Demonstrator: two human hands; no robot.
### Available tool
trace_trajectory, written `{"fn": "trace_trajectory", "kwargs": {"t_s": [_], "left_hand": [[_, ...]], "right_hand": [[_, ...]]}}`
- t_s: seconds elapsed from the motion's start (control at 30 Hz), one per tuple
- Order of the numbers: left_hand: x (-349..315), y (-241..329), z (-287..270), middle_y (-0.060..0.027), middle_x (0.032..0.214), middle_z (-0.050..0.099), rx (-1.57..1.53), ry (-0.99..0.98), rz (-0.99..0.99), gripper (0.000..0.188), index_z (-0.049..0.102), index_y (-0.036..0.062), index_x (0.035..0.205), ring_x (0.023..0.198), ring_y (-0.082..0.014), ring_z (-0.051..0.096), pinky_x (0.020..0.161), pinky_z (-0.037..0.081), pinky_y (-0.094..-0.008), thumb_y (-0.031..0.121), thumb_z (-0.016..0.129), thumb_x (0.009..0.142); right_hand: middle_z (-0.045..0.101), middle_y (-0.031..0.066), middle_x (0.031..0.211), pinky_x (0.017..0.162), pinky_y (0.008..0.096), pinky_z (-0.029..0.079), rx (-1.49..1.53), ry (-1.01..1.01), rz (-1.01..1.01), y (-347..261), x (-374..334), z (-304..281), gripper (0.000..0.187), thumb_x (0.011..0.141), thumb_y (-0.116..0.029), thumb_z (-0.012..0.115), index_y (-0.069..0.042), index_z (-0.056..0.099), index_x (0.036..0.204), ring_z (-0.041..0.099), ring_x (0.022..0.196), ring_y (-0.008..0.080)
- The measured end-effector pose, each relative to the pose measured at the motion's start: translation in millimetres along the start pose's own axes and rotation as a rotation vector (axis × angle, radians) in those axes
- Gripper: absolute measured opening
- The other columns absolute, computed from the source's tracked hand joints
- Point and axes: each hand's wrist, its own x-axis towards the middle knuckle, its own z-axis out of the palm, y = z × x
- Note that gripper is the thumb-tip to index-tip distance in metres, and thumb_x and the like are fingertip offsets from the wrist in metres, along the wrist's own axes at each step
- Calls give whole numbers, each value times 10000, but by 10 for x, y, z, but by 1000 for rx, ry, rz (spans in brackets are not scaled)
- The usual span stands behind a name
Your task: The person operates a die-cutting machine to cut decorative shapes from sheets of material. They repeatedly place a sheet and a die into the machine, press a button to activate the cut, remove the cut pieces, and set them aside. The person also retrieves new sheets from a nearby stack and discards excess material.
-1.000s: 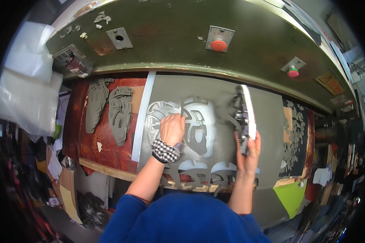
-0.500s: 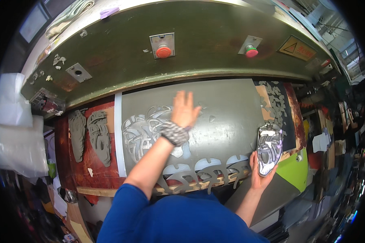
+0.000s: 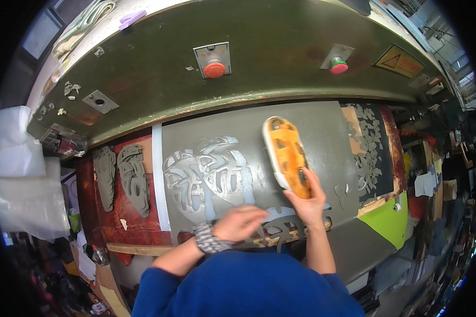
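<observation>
Signage point(image 3: 399, 61) bears a triangle; right hand point(image 3: 308, 204) grips an orange-backed die point(image 3: 290, 157), blurred left hand point(image 3: 238, 224) is half-open, apparently empty.

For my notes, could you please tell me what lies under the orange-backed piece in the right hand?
Grey sheet shows around the orange-backed piece; what lies directly beneath is covered, and whether it touches the sheet I cannot tell.

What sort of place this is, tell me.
Likely a workshop cutting shoe parts: a green machine carries a red push button, a grey sheet bears shaped cutouts, and the right hand holds what looks like a sole-shaped cutting die.
</observation>
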Motion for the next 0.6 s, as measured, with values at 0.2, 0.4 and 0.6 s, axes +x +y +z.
{"fn": "trace_trajectory", "kwargs": {"t_s": [0.2,0.4,0.6], "left_hand": [[-1049,-340,-768,-141,868,588,642,893,-376,233,603,-12,1105,772,-273,579,698,471,-359,12,583,874],[-1266,-824,-619,-71,719,488,362,1105,-571,130,538,0,1045,616,-195,454,617,425,-310,91,550,952],[-813,-1204,-1010,-74,714,542,562,1183,-503,128,543,23,1001,599,-156,507,562,429,-304,150,535,982]], "right_hand": [[320,340,1370,1014,544,361,-404,-96,-354,10,359,487,919,571,-100,886,-16,447,1373,352,1241,525],[334,343,1387,1047,545,342,-322,-208,-221,172,852,577,1045,671,-355,830,2,257,1469,357,1282,499],[357,270,1435,1102,452,297,-36,347,-194,-67,1985,424,785,907,-297,590,40,182,1487,341,1346,403]]}}
